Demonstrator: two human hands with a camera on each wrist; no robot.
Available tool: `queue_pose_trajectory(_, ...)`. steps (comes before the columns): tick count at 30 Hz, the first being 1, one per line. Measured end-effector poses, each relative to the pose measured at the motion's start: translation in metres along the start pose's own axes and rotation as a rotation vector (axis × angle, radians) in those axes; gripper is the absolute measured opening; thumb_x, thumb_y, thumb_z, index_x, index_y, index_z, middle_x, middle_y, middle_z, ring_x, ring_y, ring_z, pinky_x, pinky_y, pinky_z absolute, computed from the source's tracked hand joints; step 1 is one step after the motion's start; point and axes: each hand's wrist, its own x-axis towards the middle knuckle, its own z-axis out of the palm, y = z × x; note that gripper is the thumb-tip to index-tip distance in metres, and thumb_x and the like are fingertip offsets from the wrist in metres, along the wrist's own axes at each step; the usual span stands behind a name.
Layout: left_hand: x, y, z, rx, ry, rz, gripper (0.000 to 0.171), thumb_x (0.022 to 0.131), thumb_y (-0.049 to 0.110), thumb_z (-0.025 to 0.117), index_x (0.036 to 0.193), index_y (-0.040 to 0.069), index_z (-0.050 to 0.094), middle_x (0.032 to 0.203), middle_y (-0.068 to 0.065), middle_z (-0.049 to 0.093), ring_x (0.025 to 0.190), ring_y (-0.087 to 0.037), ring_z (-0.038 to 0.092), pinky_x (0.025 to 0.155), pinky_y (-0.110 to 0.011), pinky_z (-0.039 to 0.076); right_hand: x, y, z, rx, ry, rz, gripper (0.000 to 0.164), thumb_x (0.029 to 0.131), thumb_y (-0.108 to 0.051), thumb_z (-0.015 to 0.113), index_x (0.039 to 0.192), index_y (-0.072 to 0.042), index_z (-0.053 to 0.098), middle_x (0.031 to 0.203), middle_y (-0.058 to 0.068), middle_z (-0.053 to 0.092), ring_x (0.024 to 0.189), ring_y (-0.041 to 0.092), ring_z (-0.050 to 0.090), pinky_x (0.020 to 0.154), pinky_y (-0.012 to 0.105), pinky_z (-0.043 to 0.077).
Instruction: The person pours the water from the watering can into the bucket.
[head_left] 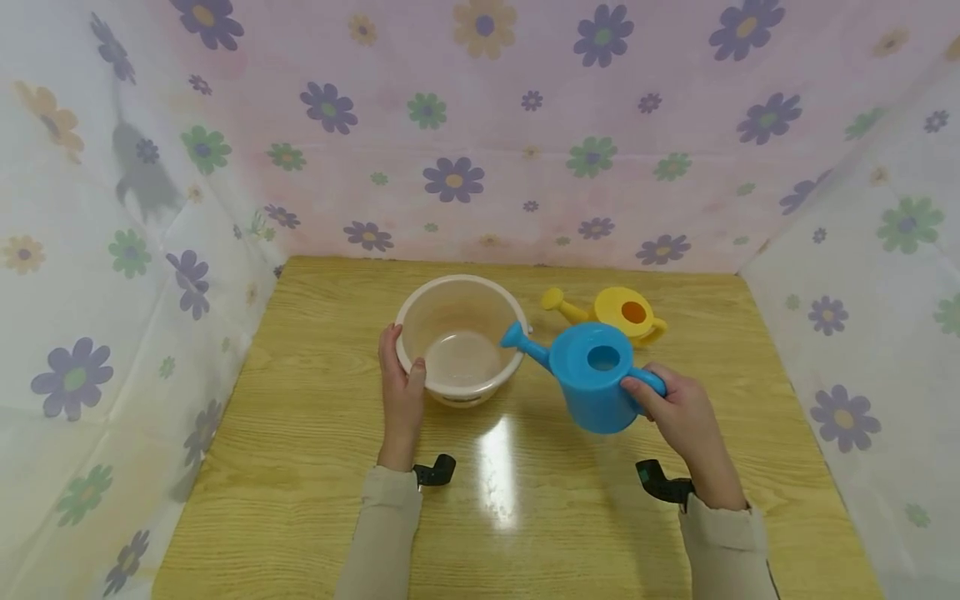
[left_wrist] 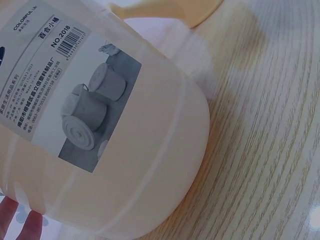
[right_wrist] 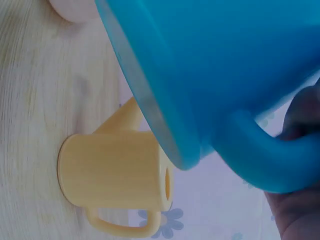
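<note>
Blue plastic makes up the watering can [head_left: 583, 377] that we hold in our right hand [head_left: 684, 410], thumb and fingers wrapped about the handle, so that grip is clamped on it. We have the can raised above the table [head_left: 315, 392], right of the bucket [head_left: 442, 398]; its spout points left, and from the head view the round rose [head_left: 513, 335] overlaps the bucket's right rim, though we cannot tell whether the two touch.

Cream and wide-mouthed, the bucket stands upright near the middle of the table. Our left hand [head_left: 400, 387] grips it by the left side, thumb at the near edge and fingers against the outer wall. On that wall, as our left wrist view shows, a printed label [left_wrist: 65, 85] carries a barcode and a grey photo of lidded buckets.

Just behind the blue can we see a yellow watering can [head_left: 611, 310], upright on the table, spout to the left and handle to the right.

Beige sleeves [head_left: 378, 533] cover our forearms, with a black device [head_left: 663, 483] at each wrist. Wood grain and a bright reflection [head_left: 497, 483] mark the tabletop, and flower-patterned cloth [head_left: 495, 137] surrounds its back and sides.
</note>
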Motion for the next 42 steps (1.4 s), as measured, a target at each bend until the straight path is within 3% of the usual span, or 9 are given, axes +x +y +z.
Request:
queue_pose_trajectory(6,-0.002,0.023,-0.001,-0.017,-0.003,0.038,0.054,0.081,0.001,0.045,0.133,0.002,0.03,0.143,-0.017,0.018,0.128,-0.029,0.023,0.095,-0.053,0.026,0.003,-0.002,0.0,0.009,0.022,0.01,0.022,0.085,-0.018,0.06,0.068,-0.009,0.049,0.053,0.001,0.045,0.05,0.015,0.044,0.049,0.026,0.04)
queue_pose_trajectory(12,-0.004,0.039,-0.001,-0.014,-0.003,0.025,0.053,0.081,0.002,0.044,0.132,0.0,0.03,0.143,-0.016,0.018,0.128,-0.03,0.023,0.095,-0.053,0.027,0.007,-0.006,-0.001,0.004,0.037,0.012,0.027,0.084,-0.019,0.06,0.066,-0.008,0.044,0.054,0.001,0.029,0.051,0.016,0.039,0.051,0.027,0.035)
queue_pose_trajectory(25,-0.004,0.039,-0.004,0.01,0.004,0.008,0.052,0.083,0.002,0.044,0.133,0.001,0.03,0.144,-0.011,0.018,0.129,-0.027,0.021,0.097,-0.052,0.024,0.013,-0.011,-0.002,-0.01,0.004,0.016,0.029,0.085,-0.02,0.06,0.066,-0.008,0.042,0.054,0.0,0.026,0.053,0.016,0.039,0.053,0.029,0.035)
queue_pose_trajectory(32,-0.003,0.038,-0.004,0.01,0.015,0.002,0.053,0.082,0.003,0.043,0.133,0.0,0.03,0.144,-0.011,0.019,0.129,-0.026,0.022,0.098,-0.051,0.024,0.01,-0.019,0.004,-0.001,0.069,0.025,0.028,0.082,-0.021,0.063,0.064,-0.009,0.047,0.053,0.001,0.027,0.053,0.016,0.039,0.054,0.028,0.036)
queue_pose_trajectory(40,-0.005,0.036,-0.004,0.006,0.0,-0.002,0.054,0.082,0.003,0.044,0.134,0.002,0.03,0.144,-0.013,0.018,0.129,-0.028,0.022,0.097,-0.052,0.025,-0.002,-0.023,0.013,0.097,0.133,0.131,0.03,0.082,-0.022,0.064,0.063,-0.006,0.047,0.054,0.004,0.028,0.055,0.018,0.039,0.055,0.029,0.036)
queue_pose_trajectory(42,-0.004,0.029,-0.003,-0.001,0.0,0.012,0.054,0.082,0.002,0.044,0.134,0.003,0.03,0.143,-0.015,0.017,0.129,-0.028,0.022,0.096,-0.053,0.026,-0.005,-0.024,0.015,0.114,0.15,0.15,0.03,0.082,-0.021,0.064,0.063,-0.005,0.047,0.054,0.004,0.029,0.055,0.019,0.039,0.055,0.028,0.036)
